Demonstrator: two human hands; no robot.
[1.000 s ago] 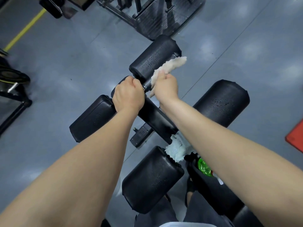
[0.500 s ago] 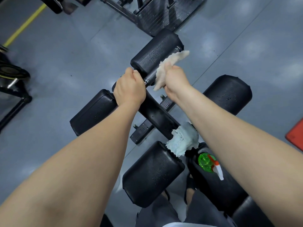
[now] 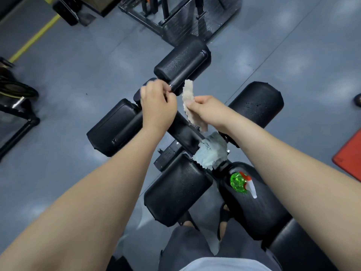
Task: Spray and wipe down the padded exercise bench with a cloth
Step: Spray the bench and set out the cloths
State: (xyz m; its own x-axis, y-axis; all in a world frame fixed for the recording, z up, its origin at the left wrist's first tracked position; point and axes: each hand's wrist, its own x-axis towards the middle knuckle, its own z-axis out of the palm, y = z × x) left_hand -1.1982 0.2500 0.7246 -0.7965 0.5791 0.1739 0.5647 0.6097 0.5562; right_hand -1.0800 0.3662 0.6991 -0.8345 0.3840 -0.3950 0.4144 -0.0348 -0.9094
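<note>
The black padded bench (image 3: 175,190) has several roller pads; the far one (image 3: 181,63) and the right one (image 3: 257,102) carry water droplets. My right hand (image 3: 207,110) pinches a beige cloth (image 3: 190,103) that hangs just off the bar below the far pad. My left hand (image 3: 158,106) is curled over the bench's central black bar, near the metal end of the far pad. A second, pale blue-grey cloth (image 3: 212,151) lies bunched on the frame. A green spray bottle (image 3: 241,182) with a white and red nozzle lies on the right seat pad.
Grey floor surrounds the bench. A black metal machine base (image 3: 181,14) stands beyond the far pad. Another black frame (image 3: 17,118) sits at the left edge, a yellow floor line (image 3: 35,38) at top left, a red mat (image 3: 349,155) at right. My legs and sandals (image 3: 224,218) are below.
My right hand has pulled the beige cloth back off the far pad's end, toward me; the cloth now hangs vertically. My left hand has loosened and shifted slightly on the bar.
</note>
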